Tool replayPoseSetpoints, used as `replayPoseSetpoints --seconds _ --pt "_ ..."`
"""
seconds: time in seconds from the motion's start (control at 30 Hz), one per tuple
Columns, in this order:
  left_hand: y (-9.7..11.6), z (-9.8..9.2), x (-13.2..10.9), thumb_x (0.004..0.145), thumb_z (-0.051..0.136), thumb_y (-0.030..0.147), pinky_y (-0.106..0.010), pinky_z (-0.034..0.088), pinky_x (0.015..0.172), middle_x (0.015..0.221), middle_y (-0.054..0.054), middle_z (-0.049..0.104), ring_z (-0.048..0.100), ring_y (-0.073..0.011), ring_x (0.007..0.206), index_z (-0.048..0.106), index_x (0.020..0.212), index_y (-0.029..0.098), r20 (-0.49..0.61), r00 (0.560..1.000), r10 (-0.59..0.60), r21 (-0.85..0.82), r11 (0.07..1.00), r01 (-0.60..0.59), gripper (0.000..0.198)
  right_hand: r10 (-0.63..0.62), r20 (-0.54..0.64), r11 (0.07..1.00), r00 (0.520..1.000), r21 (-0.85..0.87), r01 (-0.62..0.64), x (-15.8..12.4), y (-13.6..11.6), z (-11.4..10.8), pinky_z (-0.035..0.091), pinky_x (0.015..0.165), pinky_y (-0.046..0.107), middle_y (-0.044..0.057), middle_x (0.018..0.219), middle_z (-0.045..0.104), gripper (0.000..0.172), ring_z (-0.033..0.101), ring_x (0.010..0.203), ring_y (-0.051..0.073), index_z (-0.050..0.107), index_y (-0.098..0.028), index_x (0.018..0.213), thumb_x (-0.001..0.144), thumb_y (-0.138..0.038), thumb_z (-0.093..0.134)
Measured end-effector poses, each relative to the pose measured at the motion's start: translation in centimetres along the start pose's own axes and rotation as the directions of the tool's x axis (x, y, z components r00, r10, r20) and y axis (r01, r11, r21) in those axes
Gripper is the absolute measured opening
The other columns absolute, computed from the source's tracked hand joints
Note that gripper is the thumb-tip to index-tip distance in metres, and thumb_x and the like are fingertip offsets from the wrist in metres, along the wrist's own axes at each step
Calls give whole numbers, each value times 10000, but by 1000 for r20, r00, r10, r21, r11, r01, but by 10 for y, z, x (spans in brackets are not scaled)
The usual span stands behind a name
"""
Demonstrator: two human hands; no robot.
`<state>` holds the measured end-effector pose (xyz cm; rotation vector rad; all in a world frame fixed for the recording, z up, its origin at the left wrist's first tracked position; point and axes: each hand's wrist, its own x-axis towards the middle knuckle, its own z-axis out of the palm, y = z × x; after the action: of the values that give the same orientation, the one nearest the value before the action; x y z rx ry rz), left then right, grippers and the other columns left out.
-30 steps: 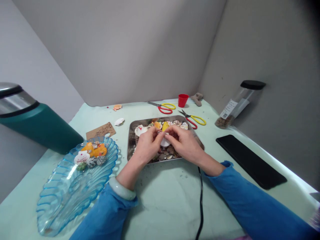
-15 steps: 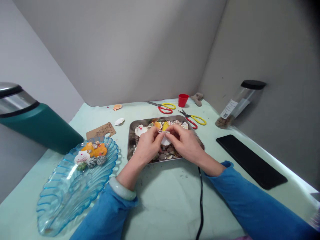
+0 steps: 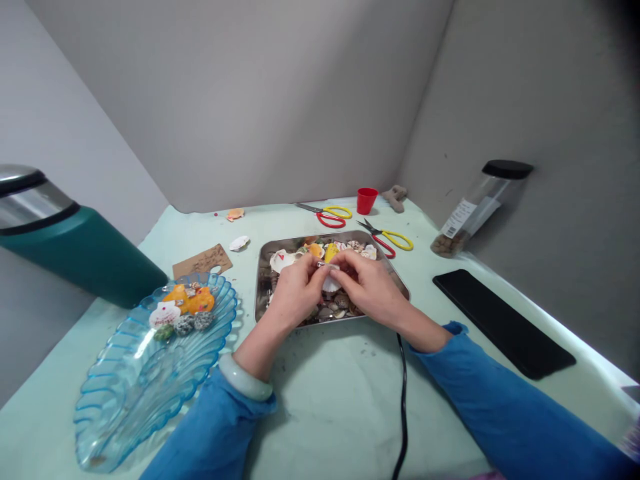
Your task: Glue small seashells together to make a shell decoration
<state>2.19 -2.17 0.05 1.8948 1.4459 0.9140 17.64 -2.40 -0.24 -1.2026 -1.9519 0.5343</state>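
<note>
White shell (image 3: 331,285) is up in the fingers, over the metal tray (image 3: 259,287). Left hand (image 3: 295,290) and right hand (image 3: 371,285) both pinch tight there, thumbs and first fingers close together. Something tiny and shiny shows at the fingertips, too small to tell what it is.

Work on this shell looks partway along, I think, because it is in the fingers and not put down. Lots more shells lie in the tray. On the blue dish (image 3: 125,400) sit orange pieces (image 3: 200,300) and grey speckled balls (image 3: 203,321). I cannot tell if those are done, so how much is left is hard to say.

The arms come in from the two bottom corners and meet in the middle, like a pointy roof. The backs of the hands face up, and the wrists are well apart. I cannot tell if the right hand touches the tray's edge.
</note>
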Motion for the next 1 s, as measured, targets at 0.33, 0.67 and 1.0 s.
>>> replayPoseSetpoints --seconds 0.33,0.67,1.0 --pt "2 -2 0 845 456 368 -223 380 538 513 35 565 539 -116 490 541 807 194 -50 998 -29 31 999 31 198 15 -15 1000 1000 15 -15 -1 0 0 410 677 258 10 828 650 129 586 743 143 572 -194 940 863 -261 492" --pt "0 0 0 824 481 415 -209 386 491 610 26 610 561 -105 465 569 872 201 -25 999 -30 -8 1000 30 236 -4 -6 1000 1000 19 4 2 -1 1 405 668 242 2 810 657 105 588 736 131 580 -189 884 867 -220 480" --pt "0 -1 1 835 467 382 -200 390 496 549 40 574 549 -99 451 571 845 204 -67 997 -36 4 999 37 207 4 -48 1000 999 1 -4 0 -1 0 398 634 224 -19 763 650 82 576 667 111 573 -194 847 858 -227 499"
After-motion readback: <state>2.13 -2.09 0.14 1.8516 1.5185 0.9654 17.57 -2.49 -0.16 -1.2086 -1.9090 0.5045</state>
